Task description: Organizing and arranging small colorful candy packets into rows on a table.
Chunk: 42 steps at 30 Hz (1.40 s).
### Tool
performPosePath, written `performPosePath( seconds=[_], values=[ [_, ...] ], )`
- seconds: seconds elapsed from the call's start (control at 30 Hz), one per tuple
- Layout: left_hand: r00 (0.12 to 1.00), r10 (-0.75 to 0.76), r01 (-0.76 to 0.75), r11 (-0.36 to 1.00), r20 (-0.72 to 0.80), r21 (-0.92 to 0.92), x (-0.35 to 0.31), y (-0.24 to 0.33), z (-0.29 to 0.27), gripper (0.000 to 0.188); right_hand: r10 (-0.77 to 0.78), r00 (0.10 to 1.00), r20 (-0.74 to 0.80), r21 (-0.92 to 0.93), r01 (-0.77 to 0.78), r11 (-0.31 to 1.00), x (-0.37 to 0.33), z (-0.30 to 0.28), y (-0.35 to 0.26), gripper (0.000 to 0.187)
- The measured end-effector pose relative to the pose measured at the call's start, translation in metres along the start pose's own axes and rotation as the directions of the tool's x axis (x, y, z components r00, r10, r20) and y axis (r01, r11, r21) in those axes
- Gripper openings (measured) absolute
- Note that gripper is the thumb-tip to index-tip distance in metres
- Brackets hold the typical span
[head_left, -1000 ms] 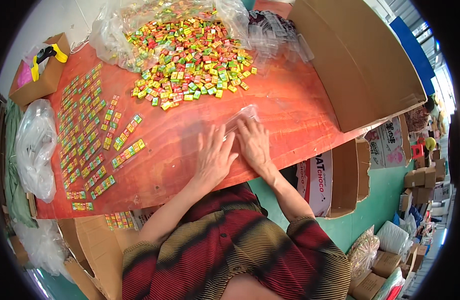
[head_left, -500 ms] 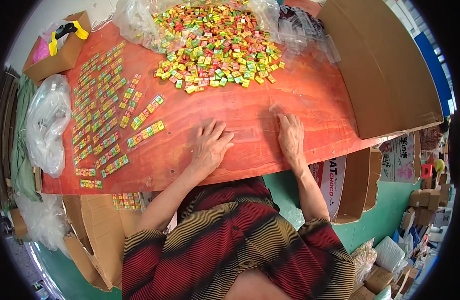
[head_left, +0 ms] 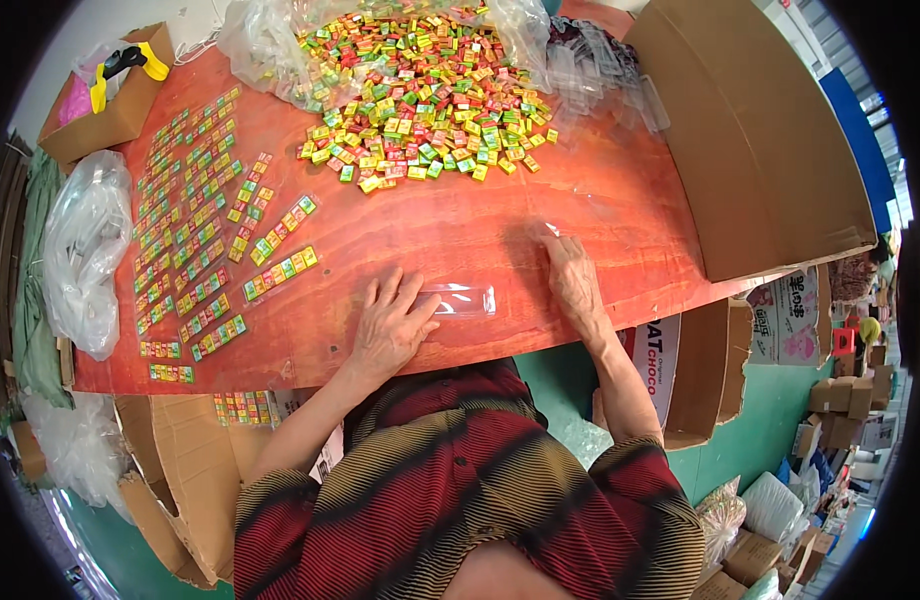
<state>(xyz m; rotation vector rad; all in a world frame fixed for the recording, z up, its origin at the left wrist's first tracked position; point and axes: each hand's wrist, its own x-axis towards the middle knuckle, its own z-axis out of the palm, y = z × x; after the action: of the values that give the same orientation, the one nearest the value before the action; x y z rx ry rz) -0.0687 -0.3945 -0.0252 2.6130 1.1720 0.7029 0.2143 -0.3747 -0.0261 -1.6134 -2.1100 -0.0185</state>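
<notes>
My left hand [head_left: 392, 322] lies on the red tabletop with its fingers spread. By its thumb is a flat, clear plastic sleeve [head_left: 472, 300], shiny with reflections. Farther right, my right hand [head_left: 577, 286] rests with its fingers drawn together, and a small pale, clear piece [head_left: 551, 229] shows at the fingertips; what it is I cannot make out. Beyond both hands spreads a heap of small yellow, green and red boxes [head_left: 435, 120]. On the left lie rows of clear strips packed with such boxes [head_left: 281, 273].
A large cardboard box [head_left: 755, 140] stands on the table's right side. Clear plastic bags [head_left: 88, 255] lie along the left edge, near a smaller carton [head_left: 120, 110]. Below the table's front are open cartons [head_left: 185, 470]. Crumpled clear plastic [head_left: 265, 50] borders the heap.
My left hand has shifted toward me and a little left, and the clear sleeve beside it now catches more light. My right hand has moved slightly nearer, fingers still together. The view has shifted slightly.
</notes>
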Motion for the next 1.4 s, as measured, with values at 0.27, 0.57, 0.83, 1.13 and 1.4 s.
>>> performPosePath(
  seconds=[0.27,0.57,0.83,1.13,1.4],
  values=[
    [0.995,-0.080,0.084,0.994,0.063,-0.071,-0.010,0.000,-0.010,0.032,0.115,0.991,0.062,-0.245,-0.097,0.965,-0.013,-0.019,-0.002,0.017],
    [0.966,-0.216,0.214,0.976,-0.141,-0.028,0.032,-0.022,-0.009,0.040,-0.068,0.997,-0.020,0.119,0.070,0.990,0.074,0.024,-0.062,0.034],
    [0.907,-0.402,0.414,0.905,-0.122,0.100,0.098,-0.085,0.024,0.046,-0.177,0.980,0.090,0.084,0.169,0.982,0.136,0.093,-0.085,0.037],
    [0.939,-0.327,0.294,0.925,-0.108,-0.242,0.041,-0.025,0.006,0.041,-0.159,0.980,0.120,0.080,0.151,0.985,0.071,0.048,-0.066,0.035],
    [0.900,-0.396,0.373,0.916,-0.184,-0.145,0.019,-0.009,-0.004,0.030,-0.052,0.998,0.035,0.209,0.043,0.977,0.031,0.026,-0.104,0.022]
  ],
)
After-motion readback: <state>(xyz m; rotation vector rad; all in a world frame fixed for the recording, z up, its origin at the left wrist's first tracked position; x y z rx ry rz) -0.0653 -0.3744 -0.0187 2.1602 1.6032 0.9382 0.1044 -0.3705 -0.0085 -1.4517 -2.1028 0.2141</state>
